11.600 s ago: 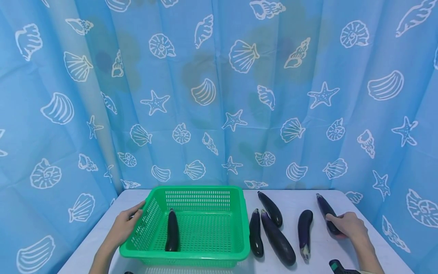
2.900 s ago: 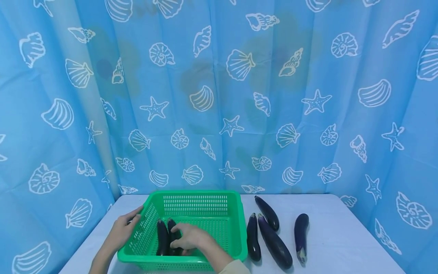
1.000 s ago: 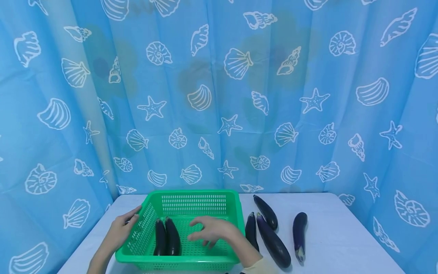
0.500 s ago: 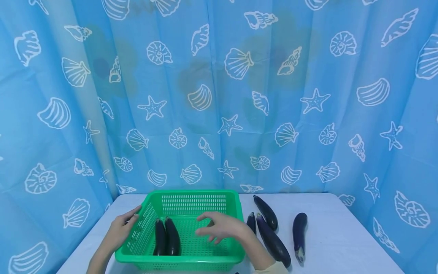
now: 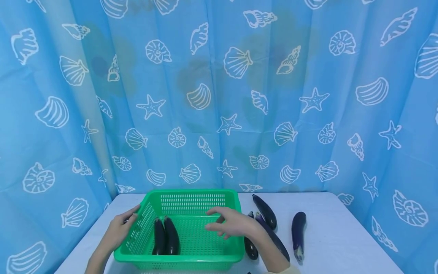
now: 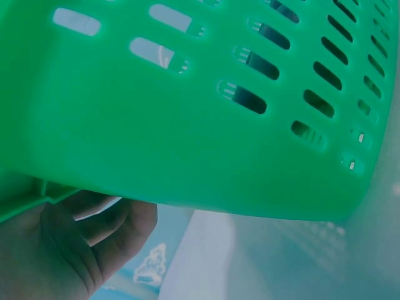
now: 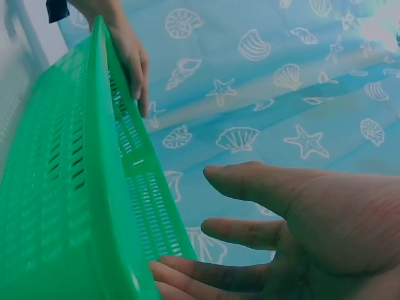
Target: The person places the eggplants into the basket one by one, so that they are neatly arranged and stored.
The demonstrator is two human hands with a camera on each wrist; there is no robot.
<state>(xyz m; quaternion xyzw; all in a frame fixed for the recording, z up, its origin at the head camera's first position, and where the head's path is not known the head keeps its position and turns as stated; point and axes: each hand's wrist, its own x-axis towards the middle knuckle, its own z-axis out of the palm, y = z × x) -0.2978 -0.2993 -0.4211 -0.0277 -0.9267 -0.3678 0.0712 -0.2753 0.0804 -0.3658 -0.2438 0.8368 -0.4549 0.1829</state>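
Observation:
A green plastic basket [image 5: 178, 258] with slotted walls stands on the left part of the table. Inside, two dark purple eggplants lie side by side: the left one [image 5: 159, 238] and the right one [image 5: 172, 236]. My left hand [image 5: 117, 231] grips the basket's left rim; in the left wrist view its fingers [image 6: 125, 234] bend at the rim. Over the basket's right side hovers my right hand [image 5: 230, 222], thumb and fingers spread, nothing held. My right forearm partly hides two eggplants beside the basket, a slim one [image 5: 251, 250] and a long one [image 5: 278, 240].
Another eggplant [image 5: 265, 211] lies farther back on the white table [image 5: 338, 236], right of the basket. A curved eggplant [image 5: 299, 234] sits apart, farther right. A blue curtain [image 5: 219, 95] with white shell prints encloses the table's back and sides.
Earlier my right hand gripped the far-right eggplant; that eggplant now lies in the basket, released. Since then my right hand has moved up and right. My left hand stays on the rim.

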